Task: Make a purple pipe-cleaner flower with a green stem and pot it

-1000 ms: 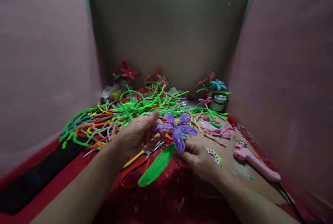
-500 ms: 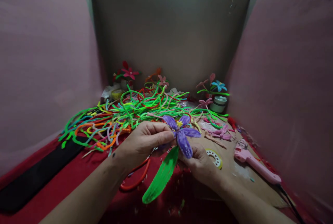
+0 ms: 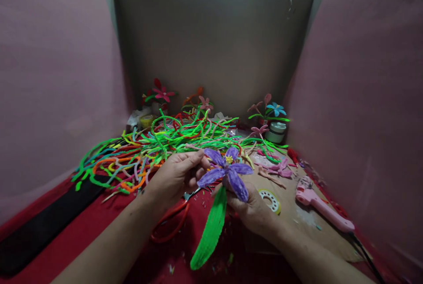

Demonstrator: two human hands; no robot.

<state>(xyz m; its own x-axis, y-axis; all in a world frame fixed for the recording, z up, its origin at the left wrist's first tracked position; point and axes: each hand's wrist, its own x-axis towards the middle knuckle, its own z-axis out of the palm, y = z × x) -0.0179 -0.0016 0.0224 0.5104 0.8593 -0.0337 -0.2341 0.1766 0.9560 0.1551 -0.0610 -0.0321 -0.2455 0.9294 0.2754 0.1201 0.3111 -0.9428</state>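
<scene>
A purple pipe-cleaner flower (image 3: 226, 170) with a yellow centre is held up in front of me. My right hand (image 3: 253, 211) is closed round its stem from below. A long green leaf (image 3: 210, 229) hangs down from the stem toward me. My left hand (image 3: 176, 176) is beside the flower, fingers curled, thumb and forefinger touching the left petals. Orange-handled scissors (image 3: 172, 222) lie on the red cloth (image 3: 76, 240) just under my left hand.
A tangled heap of coloured pipe cleaners (image 3: 158, 143) covers the middle. Finished flowers (image 3: 161, 93) stand along the back, one (image 3: 274, 110) in a small white jar. A pink glue gun (image 3: 319, 207) lies at right on brown card (image 3: 297, 218), near a tape roll (image 3: 271, 199).
The flower turned in my hands, and the green leaf swung from pointing left to hanging nearly straight down. My left hand shifted its fingers on the petals.
</scene>
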